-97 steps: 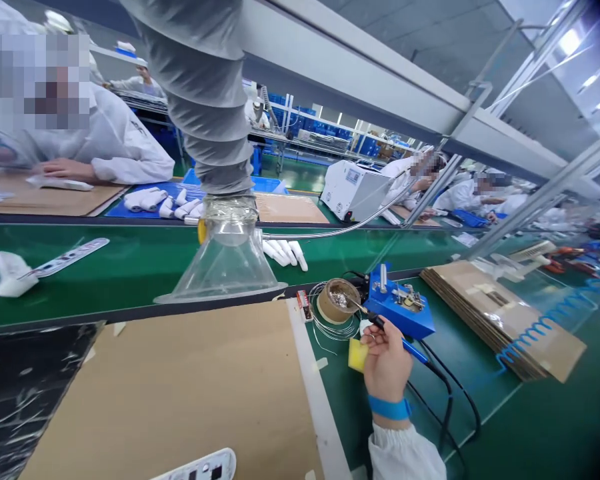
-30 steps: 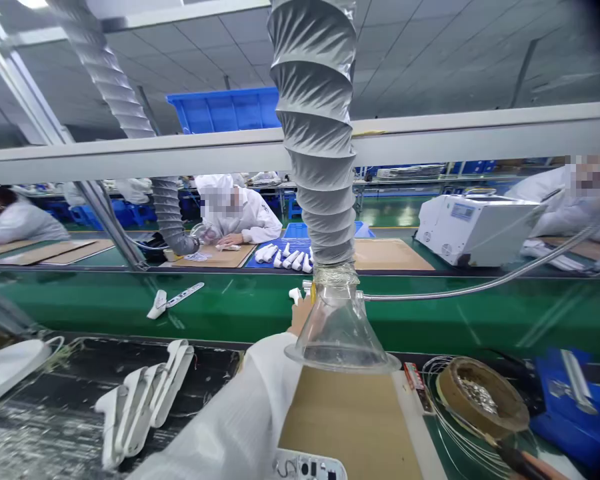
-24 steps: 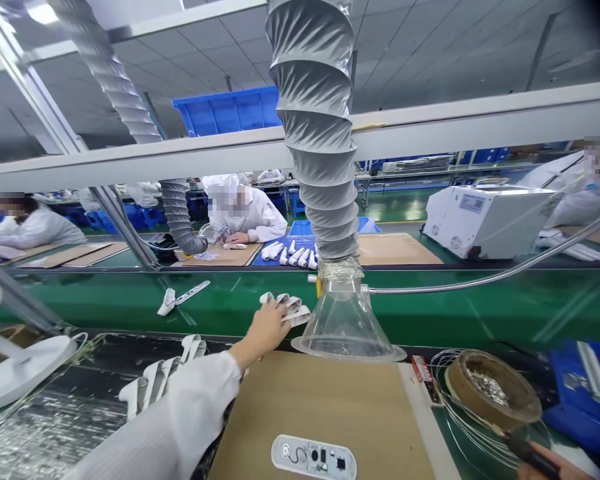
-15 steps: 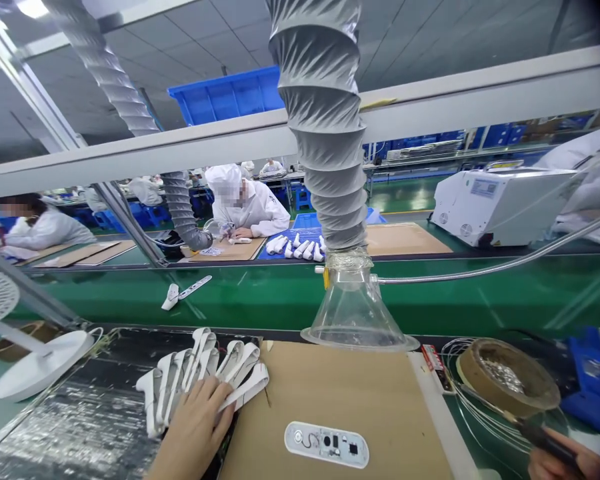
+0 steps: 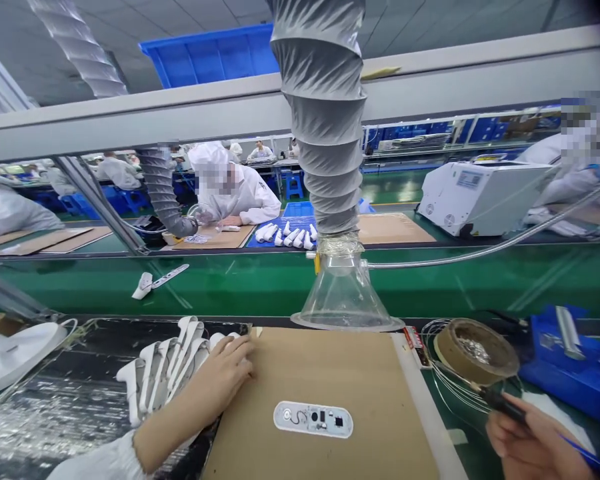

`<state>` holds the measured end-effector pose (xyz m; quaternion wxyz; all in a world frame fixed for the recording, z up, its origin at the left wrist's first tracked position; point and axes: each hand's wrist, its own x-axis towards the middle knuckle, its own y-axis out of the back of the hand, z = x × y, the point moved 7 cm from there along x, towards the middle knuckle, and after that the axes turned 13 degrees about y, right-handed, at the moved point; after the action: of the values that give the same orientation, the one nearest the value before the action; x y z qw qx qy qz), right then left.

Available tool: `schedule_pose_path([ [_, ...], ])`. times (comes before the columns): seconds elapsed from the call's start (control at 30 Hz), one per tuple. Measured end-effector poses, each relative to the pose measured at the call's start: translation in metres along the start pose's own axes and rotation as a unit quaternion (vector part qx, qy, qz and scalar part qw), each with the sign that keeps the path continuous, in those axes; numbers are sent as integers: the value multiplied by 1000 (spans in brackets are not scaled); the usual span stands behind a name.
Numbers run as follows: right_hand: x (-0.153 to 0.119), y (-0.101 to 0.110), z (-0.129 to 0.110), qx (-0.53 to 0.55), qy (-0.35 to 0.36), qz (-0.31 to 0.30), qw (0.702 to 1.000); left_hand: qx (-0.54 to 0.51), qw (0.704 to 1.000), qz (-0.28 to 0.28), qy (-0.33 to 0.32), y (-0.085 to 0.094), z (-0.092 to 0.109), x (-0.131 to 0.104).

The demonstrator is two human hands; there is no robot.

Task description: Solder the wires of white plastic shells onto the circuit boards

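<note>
My left hand [image 5: 225,373] reaches palm down over the right end of a row of white plastic casings [image 5: 163,370], on a dark, shiny sheet. Its fingers stretch rightward to the cardboard's edge; the thumb and whatever lies beneath the palm are hidden. My right hand [image 5: 530,433] grips the black handle of a soldering iron [image 5: 503,403], whose thin tip points up-left beside the roll of wire or tape. Between my hands, a white oval casing with a small circuit board [image 5: 313,419] lies on the cardboard [image 5: 320,373].
A clear fume hood [image 5: 347,297] on a grey duct [image 5: 325,133] hangs over the cardboard's far edge. At right are a brown roll [image 5: 475,351] holding silvery bits, loose white wire and a blue stand [image 5: 575,367]. A co-worker [image 5: 235,190] sits across the green belt [image 5: 240,280].
My left hand has moved up and right across the casings, now covering the rightmost ones. My right hand, with the soldering iron, has come further into view. The camera view has shifted slightly.
</note>
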<state>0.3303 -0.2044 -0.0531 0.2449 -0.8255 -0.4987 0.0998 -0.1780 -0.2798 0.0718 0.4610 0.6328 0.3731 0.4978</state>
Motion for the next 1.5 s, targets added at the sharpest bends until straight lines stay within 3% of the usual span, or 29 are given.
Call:
schedule_pose_path([
  [0.1, -9, -8, -8, -23, -40, 51, 998, -56, 998, 13, -15, 15, -5, 22],
  [0.23, -19, -30, -22, -20, -24, 27, 999, -160, 983, 46, 76, 32, -5, 47],
  [0.33, -21, -37, -26, -25, -11, 21, 999, -208, 972, 31, 109, 15, 21, 56],
  [0.47, -22, -37, -26, -25, -7, 9, 1000, -223, 972, -44, 61, -27, 70, 58],
  [0.53, -23, -38, -26, -27, -7, 4, 1000, -224, 971, -72, 46, -37, 85, 60],
  [0.77, -35, -46, -23, -45, -26, 7, 999, -223, 969, -106, 19, -38, 102, 77],
  [0.9, -49, -54, -20, -43, -50, 5, 998, -293, 948, -116, 47, -49, 100, 80],
  [1.0, -58, -63, -20, -34, -59, -18, 998, -376, 906, -156, 118, -57, 89, 81],
  [1.1, -65, -69, -22, -32, -60, -36, 997, -459, 830, -207, 239, -62, 73, 80],
  [1.2, -71, -72, -24, -30, -76, -36, 996, -561, 720, -239, 332, -61, 65, 76],
  [1.27, -74, -72, -24, -27, -88, -29, 995, -633, 632, -261, 363, -62, 69, 72],
  [1.33, -75, -72, -25, -24, -95, -23, 995, -682, 566, -268, 379, -63, 75, 69],
  [1.4, -76, -71, -24, -18, -98, -21, 995, -694, 545, -257, 393, -64, 76, 66],
  [1.5, -77, -67, -20, -9, -106, -32, 994, -667, 577, -239, 406, -67, 74, 62],
])
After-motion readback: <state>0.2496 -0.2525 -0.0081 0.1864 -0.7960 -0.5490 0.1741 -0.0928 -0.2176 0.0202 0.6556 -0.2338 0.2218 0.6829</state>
